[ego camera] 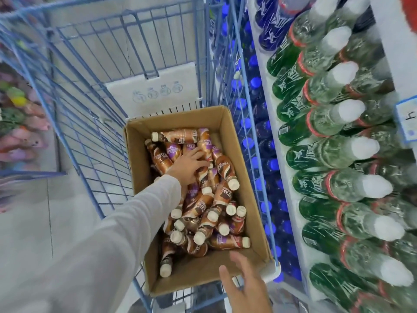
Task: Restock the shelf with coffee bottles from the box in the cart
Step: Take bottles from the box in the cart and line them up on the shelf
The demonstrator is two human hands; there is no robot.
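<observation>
– At the near edge of the box (180,119), what comes first?
– My right hand (246,288), just over the box's near right corner. Its fingers are spread and straight, and they grasp nothing.
– And the other hand?
– My left hand (188,164) is down inside the box, past the middle, at the end of a pale grey sleeve (112,233) that crosses the box's left wall. The fingers lie a little bent across the pile. I cannot tell whether they have closed round any bottle, since the thumb is hidden.
– Where are the coffee bottles (204,206)?
– All in the box, loose in a heap, lying at every angle. They have brown and purple labels and cream caps. The heap runs from near the front wall almost to the far wall, and one bottle lies apart by the box's near left side.
– What holds the box?
– A blue wire cart (74,114). The box sits at its right side, and bare wire floor shows left of the box. Beyond the box's far wall a white flap (158,86) with printed symbols leans against the cart's wire.
– And the shelf (300,260)?
– Right of the box, outside the cart. Blue-capped bottles (255,82) stand closest to the box, below the shelf's edge. Green bottles (316,154) with white caps fill the shelf further right, with a paper tag (408,123) beyond them. Left of the box, past the cart, is grey floor (27,222).
</observation>
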